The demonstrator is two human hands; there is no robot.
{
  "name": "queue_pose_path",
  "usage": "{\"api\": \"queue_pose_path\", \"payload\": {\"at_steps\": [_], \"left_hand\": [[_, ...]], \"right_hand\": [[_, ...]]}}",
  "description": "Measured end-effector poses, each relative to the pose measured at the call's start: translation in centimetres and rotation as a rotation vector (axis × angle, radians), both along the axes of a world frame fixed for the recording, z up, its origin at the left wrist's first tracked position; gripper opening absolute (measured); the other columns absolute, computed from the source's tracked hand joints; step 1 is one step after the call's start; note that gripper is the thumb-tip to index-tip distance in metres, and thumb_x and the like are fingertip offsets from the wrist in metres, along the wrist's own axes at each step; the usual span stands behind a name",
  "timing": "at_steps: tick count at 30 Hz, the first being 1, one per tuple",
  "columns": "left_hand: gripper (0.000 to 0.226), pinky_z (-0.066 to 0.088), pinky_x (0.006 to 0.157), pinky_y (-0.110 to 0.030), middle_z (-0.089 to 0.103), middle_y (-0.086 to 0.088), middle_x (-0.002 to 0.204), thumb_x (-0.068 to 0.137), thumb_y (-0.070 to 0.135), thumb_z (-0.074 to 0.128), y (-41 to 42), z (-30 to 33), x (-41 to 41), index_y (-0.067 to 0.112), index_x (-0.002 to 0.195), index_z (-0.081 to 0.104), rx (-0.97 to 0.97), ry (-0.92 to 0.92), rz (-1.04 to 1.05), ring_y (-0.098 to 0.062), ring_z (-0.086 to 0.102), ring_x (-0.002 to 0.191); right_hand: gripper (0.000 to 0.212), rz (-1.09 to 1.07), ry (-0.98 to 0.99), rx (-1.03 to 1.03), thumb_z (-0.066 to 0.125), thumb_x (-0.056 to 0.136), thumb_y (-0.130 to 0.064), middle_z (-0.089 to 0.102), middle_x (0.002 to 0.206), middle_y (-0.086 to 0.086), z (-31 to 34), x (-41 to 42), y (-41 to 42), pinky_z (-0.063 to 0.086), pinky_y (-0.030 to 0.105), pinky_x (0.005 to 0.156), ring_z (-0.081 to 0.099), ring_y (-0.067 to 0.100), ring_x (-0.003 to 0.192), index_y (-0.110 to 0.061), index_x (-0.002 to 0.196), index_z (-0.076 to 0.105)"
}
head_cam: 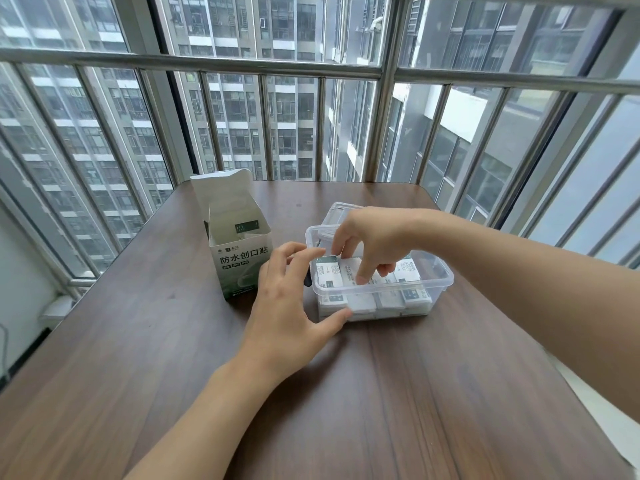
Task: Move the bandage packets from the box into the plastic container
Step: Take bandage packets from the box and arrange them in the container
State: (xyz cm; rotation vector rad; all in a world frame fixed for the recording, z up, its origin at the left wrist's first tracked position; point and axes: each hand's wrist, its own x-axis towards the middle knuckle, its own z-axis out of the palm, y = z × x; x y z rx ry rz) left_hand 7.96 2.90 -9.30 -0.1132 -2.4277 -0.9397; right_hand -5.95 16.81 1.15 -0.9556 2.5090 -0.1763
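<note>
A clear plastic container (440,271) stands on the wooden table, with several white bandage packets (414,296) lying in rows inside it. My right hand (370,237) reaches down into the container, its fingertips pressing on the packets in the middle. My left hand (287,299) rests against the container's left wall, fingers spread, thumb at the lower front corner. The white and green bandage box (239,265) stands upright to the left with its top flap open; a few packets show inside its mouth.
The container's clear lid (337,211) lies behind it. The brown table (381,393) ends at a metal window railing (311,67) at the back. White paper pokes out at the table's right edge (595,420).
</note>
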Motion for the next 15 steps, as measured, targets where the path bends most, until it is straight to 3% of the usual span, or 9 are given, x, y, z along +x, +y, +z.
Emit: {"api": "queue_pose_path", "payload": {"at_steps": [7,15], "left_hand": [[0.081,0.024,0.098,0.000,0.038,0.016,0.131,0.066,0.042,0.088,-0.1,-0.1,-0.1,0.033,0.136,0.048,0.019,-0.021,0.002,-0.010,0.043,0.119],[0.081,0.027,0.101,-0.005,0.040,0.013,0.132,0.066,0.044,0.085,-0.2,-0.3,-0.2,0.032,0.137,0.048,0.032,-0.016,-0.013,-0.013,0.045,0.121]], "right_hand": [[0.043,-0.012,-0.053,-0.131,0.073,0.092,-0.020,0.069,0.124,-0.001,0.5,0.0,-0.6,0.052,0.019,0.048,0.065,0.009,0.046,-0.015,0.133,0.062],[0.039,-0.007,-0.004,-0.150,0.084,0.081,-0.020,0.069,0.119,0.001,-0.7,0.4,-1.1,0.050,0.018,0.046,0.064,0.009,0.043,-0.014,0.117,0.068]]}}
